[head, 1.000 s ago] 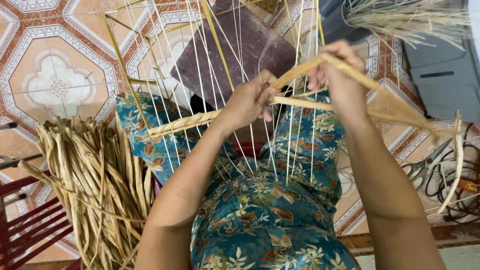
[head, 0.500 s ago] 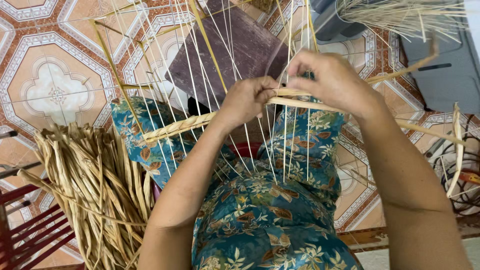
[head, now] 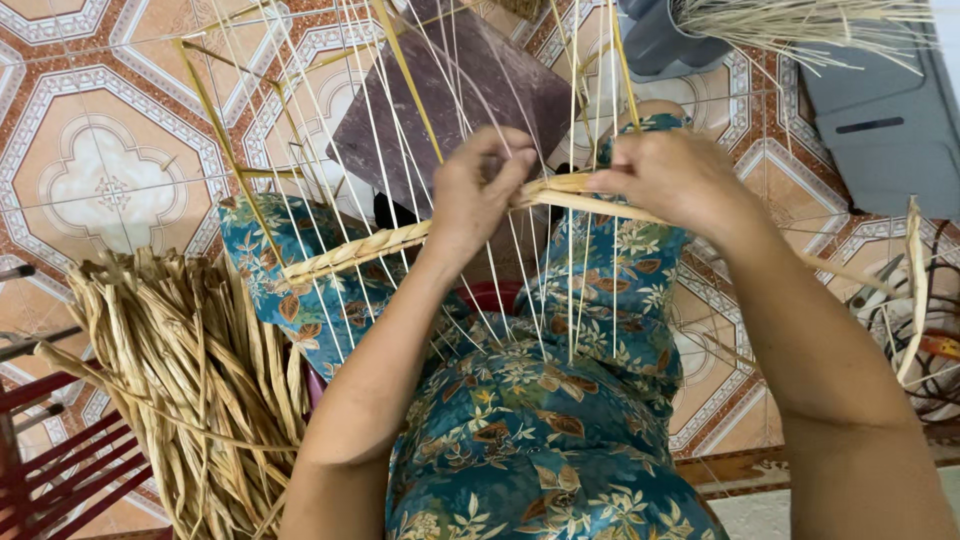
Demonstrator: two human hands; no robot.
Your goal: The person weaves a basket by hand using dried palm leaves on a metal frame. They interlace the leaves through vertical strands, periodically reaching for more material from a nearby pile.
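A frame of thin pale upright strands (head: 455, 90) rises over my lap, with yellow cane ribs at its edges. A woven band of flat straw (head: 360, 252) runs across the strands. My left hand (head: 475, 195) pinches the band where the weaving ends. My right hand (head: 665, 175) grips the loose straw strip (head: 560, 192) just to the right, among the uprights. The two hands are almost touching. The strip's tail runs down to the right behind my right forearm.
A large bundle of dried straw (head: 180, 370) lies at my left on the patterned tile floor (head: 110, 150). A dark purple board (head: 470, 95) lies behind the frame. A grey container with fine fibres (head: 800, 25) stands at the top right. Red bars (head: 60, 450) sit at the lower left.
My right hand has moved left with the straw strip, closing in on my left hand. The view has shifted slightly, and the frame now sits lower in it.
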